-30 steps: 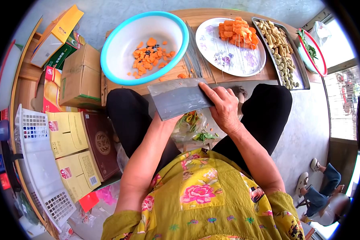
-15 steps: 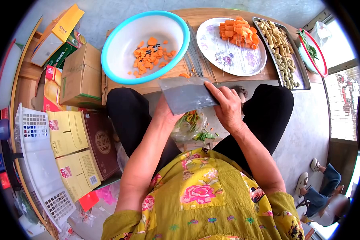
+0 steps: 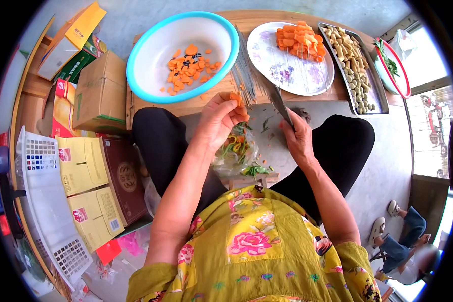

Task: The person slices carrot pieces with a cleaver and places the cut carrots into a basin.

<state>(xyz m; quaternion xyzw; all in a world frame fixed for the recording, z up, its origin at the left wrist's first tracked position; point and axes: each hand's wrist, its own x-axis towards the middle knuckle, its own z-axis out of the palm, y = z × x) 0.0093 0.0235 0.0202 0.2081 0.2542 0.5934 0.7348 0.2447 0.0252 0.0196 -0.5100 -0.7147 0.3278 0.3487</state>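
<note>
My left hand point(image 3: 217, 120) pinches some orange carrot slices point(image 3: 238, 99) just past the near edge of the wooden table point(image 3: 206, 103). In my right hand point(image 3: 299, 138) is a cleaver point(image 3: 281, 104), its blade seen nearly edge-on and pointing up and left. A white basin with a blue rim point(image 3: 134, 48) stands beyond my left hand, with cut carrot pieces point(image 3: 191, 68) and small dark bits inside. Thin skewers point(image 3: 244, 63) lie between the basin and a floral plate point(image 3: 264, 55). On that plate are skewered carrot slices point(image 3: 301, 40).
A metal tray point(image 3: 384, 98) of skewered pale food stands right, beside a red-rimmed bowl point(image 3: 405, 85) with greens. Between my knees, a plastic bag point(image 3: 234, 153) holds vegetable scraps. Cardboard boxes point(image 3: 100, 93) and a white plastic basket point(image 3: 53, 201) are left; a person point(image 3: 405, 251) sits lower right.
The cleaver has swung from lying flat across both hands to nearly edge-on, moving right with my right hand. My left hand has come up from beneath the blade, showing carrot slices in its fingers.
</note>
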